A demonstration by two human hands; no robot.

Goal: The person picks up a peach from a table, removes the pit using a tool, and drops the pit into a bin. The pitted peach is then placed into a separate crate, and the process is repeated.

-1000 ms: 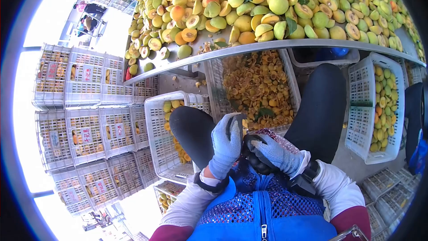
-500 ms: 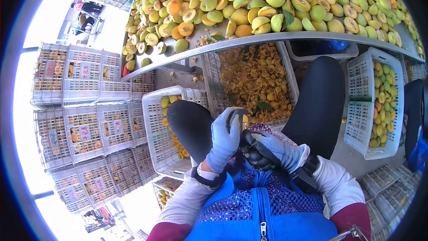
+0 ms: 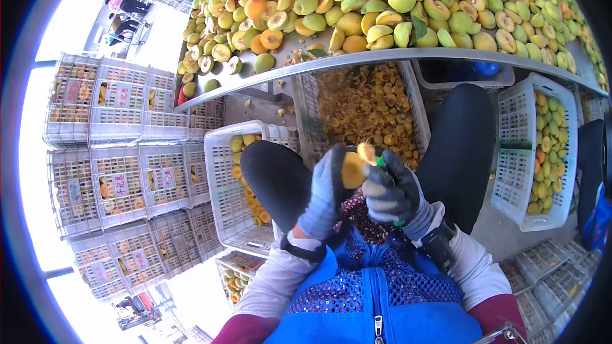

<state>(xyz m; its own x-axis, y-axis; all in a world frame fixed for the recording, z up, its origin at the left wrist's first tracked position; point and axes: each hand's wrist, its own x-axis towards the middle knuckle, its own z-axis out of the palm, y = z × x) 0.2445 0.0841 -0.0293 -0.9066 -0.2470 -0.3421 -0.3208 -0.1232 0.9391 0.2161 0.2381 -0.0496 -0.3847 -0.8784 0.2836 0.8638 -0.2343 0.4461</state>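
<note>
My left hand [image 3: 326, 185], in a grey-blue work glove, is closed around an apricot half [image 3: 352, 171], its orange cut face turned toward my right hand. In my right hand [image 3: 392, 192], gloved with dark finger coating, is a green-handled pitting tool [image 3: 380, 162], mostly hidden by the fingers. A pale orange scrap of fruit [image 3: 366, 153] shows at the tool's upper end, close to the half. Both hands are above my lap, in front of a crate [image 3: 305, 114] filled with scooped-out fruit scraps [image 3: 366, 105].
A metal table [image 3: 255, 81] heaped with halved apricots [image 3: 389, 0] spans the top. White crates with fruit stand by my left knee [image 3: 220, 185] and at the right [image 3: 516, 153]. Stacked crates [image 3: 118, 146] line the left. A co-worker's leg [image 3: 590, 165] is at the far right.
Both hands have risen and turned. The apricot half and green tool handle have come into clear view between them, and a fruit scrap now shows at the tool's end.
</note>
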